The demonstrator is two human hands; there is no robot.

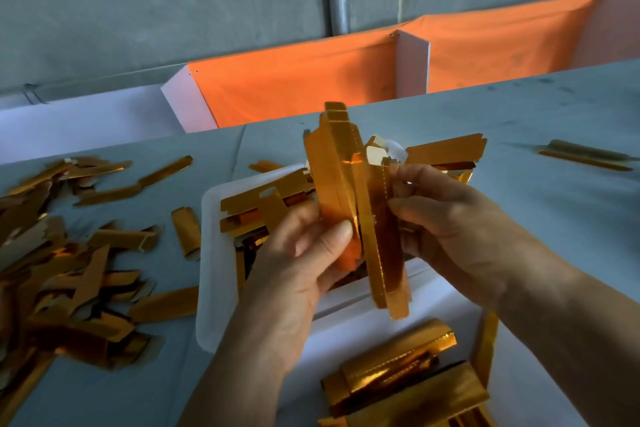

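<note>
In the middle of the frame I hold two gold strips (341, 184) upright, side by side and touching. My left hand (301, 263) grips the lower part of the left one, with the thumb pressed on its face. My right hand (450, 222) pinches the edge of the right one with curled fingers. Behind them a white tray (211, 253) with more strips lies on the tabletop (519, 114). A loose pile (52, 270) is at the left, and folded pieces (398, 381) are at the bottom edge.
</note>
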